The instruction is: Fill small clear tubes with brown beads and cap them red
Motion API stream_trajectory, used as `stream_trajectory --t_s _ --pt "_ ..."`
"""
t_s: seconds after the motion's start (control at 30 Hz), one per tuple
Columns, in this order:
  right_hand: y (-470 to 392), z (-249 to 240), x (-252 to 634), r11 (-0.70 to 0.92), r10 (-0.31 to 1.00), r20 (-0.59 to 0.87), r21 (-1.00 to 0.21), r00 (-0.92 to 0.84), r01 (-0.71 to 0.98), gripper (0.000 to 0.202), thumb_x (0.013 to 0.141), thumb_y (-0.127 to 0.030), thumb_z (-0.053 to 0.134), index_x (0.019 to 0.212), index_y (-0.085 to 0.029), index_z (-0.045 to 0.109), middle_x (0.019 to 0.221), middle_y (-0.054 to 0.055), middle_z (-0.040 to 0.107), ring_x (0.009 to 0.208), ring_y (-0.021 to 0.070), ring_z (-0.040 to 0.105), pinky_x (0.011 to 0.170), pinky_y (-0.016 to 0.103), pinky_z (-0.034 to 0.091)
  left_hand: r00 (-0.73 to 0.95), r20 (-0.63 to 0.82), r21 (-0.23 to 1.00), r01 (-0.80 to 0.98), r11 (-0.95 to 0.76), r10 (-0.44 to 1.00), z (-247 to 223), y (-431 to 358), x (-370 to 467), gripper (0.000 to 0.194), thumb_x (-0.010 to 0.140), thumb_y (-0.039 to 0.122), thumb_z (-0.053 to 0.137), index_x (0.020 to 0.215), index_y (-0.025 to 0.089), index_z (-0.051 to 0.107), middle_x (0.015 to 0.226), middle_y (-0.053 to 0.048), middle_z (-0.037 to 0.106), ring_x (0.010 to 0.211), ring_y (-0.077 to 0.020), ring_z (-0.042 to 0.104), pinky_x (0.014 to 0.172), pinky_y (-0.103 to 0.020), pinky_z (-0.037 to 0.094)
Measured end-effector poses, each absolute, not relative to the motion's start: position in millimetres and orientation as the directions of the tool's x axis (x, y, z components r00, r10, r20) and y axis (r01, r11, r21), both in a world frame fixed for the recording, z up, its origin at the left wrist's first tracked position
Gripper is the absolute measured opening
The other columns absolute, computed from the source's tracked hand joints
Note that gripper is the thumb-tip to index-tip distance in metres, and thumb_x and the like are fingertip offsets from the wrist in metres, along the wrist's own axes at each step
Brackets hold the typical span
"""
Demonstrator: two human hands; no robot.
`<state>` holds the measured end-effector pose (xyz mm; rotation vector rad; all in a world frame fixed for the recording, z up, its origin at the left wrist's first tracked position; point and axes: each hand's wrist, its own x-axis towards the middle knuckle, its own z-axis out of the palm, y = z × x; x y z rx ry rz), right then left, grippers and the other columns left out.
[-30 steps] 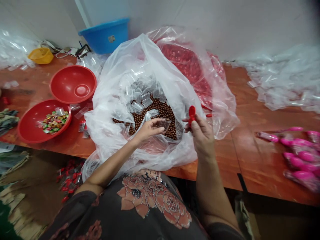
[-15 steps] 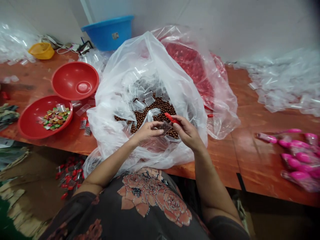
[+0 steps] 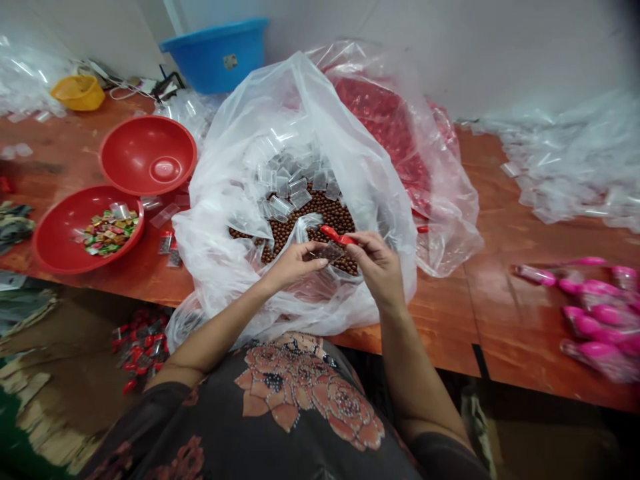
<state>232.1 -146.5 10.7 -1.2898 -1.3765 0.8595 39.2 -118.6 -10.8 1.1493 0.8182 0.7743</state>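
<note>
Over a large clear plastic bag (image 3: pixel 210 247) on the table, both hands meet. My left hand (image 3: pixel 296 264) is closed on a small clear plastic box (image 3: pixel 329 251), held between thumb and fingers. A red plastic cap (image 3: pixel 340 236) is pinched in my right hand (image 3: pixel 379 267), right at the box's open end; whether the two touch I cannot tell. Below them in the bag lie many small brown balls (image 3: pixel 285 235), with a heap of clear plastic boxes (image 3: pixel 293 183) on top. What the held box contains is hard to make out.
Two red bowls stand left: one with wrapped sweets (image 3: pixel 113 233), one behind it (image 3: pixel 145 143). Filled red-capped boxes (image 3: pixel 143 347) lie in a carton below. A bag of red pieces (image 3: pixel 375 113), a blue tub (image 3: pixel 220 57), pink items (image 3: pixel 600 300) and clear boxes (image 3: pixel 580 160) surround the bag.
My right hand has moved slightly left with the red cap, bringing it over the end of the clear box in my left hand. The left hand stays nearly in place.
</note>
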Motion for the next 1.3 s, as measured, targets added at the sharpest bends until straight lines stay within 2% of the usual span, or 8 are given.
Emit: stream_trajectory --t_s 0.17,0.4,0.6,0.73,0.97,1.07,1.17,1.3 --pt "-150.8 19.5 230.4 0.076 0.987 0.113 -0.956 0.118 0.282 0.031 0.093 -0.046 0.056 0.11 -0.023 0.07 0.082 0.0 0.066 0.067 0.0113 0.058 0.065 0.027 0.05 0.49 -0.098 0.987 -0.065 0.149 0.866 -13.2 -119.4 37.1 0.044 0.078 0.032 0.074 0.117 0.012 0.07 0.113 -0.011 0.072 0.1 -0.0199 0.067 0.097 -0.035 0.047" --pt "-150.1 16.9 221.5 0.193 0.961 0.27 -0.812 0.061 0.55 0.034 0.097 -0.044 0.049 0.086 -0.02 0.07 0.089 0.005 0.064 0.088 0.0173 0.061 0.083 0.033 0.049 0.468 -0.079 0.992 -0.047 0.114 0.88 -12.6 -125.2 45.2 0.041 0.077 0.028 0.073 0.114 0.011 0.071 0.114 -0.012 0.073 0.103 -0.0212 0.067 0.1 -0.038 0.047" --pt "-147.7 10.7 226.4 0.369 0.915 0.378 -0.647 -0.139 0.668 0.032 0.097 -0.045 0.049 0.115 -0.025 0.066 0.101 0.007 0.068 0.095 0.0215 0.063 0.086 0.039 0.052 0.415 -0.127 0.973 -0.125 0.194 0.901 -12.3 -128.3 49.6 0.04 0.076 0.031 0.075 0.111 0.012 0.073 0.111 -0.011 0.073 0.095 -0.0183 0.067 0.091 -0.033 0.052" --pt "-147.4 2.6 230.8 0.495 0.856 0.412 -0.477 -0.313 0.726 0.063 0.088 -0.049 0.064 0.141 -0.021 0.047 0.119 0.014 0.061 0.11 0.0288 0.058 0.095 0.048 0.05 0.378 -0.112 0.977 -0.129 0.172 0.919 -14.4 -128.3 48.5 0.043 0.075 0.035 0.076 0.112 0.013 0.073 0.102 -0.008 0.074 0.087 -0.0167 0.067 0.083 -0.03 0.053" --pt "-145.5 -3.8 234.7 0.594 0.768 0.501 -0.325 -0.399 0.736 0.06 0.086 -0.046 0.065 0.136 -0.018 0.047 0.11 0.014 0.063 0.1 0.0279 0.059 0.088 0.046 0.052 0.412 -0.148 0.956 -0.174 0.237 0.899 -5.0 -134.1 47.1 0.044 0.072 0.036 0.079 0.108 0.013 0.073 0.108 -0.009 0.073 0.092 -0.0172 0.067 0.084 -0.029 0.053" --pt "-145.7 -8.4 235.9 0.619 0.728 0.55 -0.271 -0.409 0.737 0.059 0.083 -0.048 0.067 0.131 -0.018 0.051 0.104 0.012 0.064 0.095 0.0268 0.06 0.084 0.043 0.053 0.41 -0.225 0.906 -0.247 0.345 0.884 0.6 -135.8 48.1 0.05 0.073 0.05 0.077 0.108 0.015 0.07 0.104 -0.008 0.073 0.086 -0.0161 0.067 0.077 -0.028 0.054" --pt "-148.5 -12.9 234.2 0.625 0.729 0.539 -0.275 -0.422 0.73 0.059 0.08 -0.051 0.069 0.126 -0.019 0.054 0.1 0.011 0.065 0.091 0.0259 0.06 0.081 0.042 0.052 0.46 -0.389 0.755 -0.337 0.562 0.798 6.4 -133.9 48.3 0.068 0.08 0.078 0.051 0.108 0.017 0.065 0.088 -0.009 0.072 0.069 -0.0169 0.067 0.06 -0.027 0.053" --pt "-152.8 -11.2 232.0 0.654 0.713 0.521 -0.252 -0.47 0.713 0.061 0.077 -0.059 0.07 0.124 -0.022 0.058 0.103 0.011 0.065 0.094 0.0262 0.059 0.081 0.042 0.049 0.536 -0.477 0.634 -0.34 0.695 0.697 15.6 -129.3 47.8 0.079 0.08 0.084 0.037 0.112 0.016 0.061 0.076 -0.009 0.071 0.063 -0.021 0.068 0.057 -0.031 0.053"
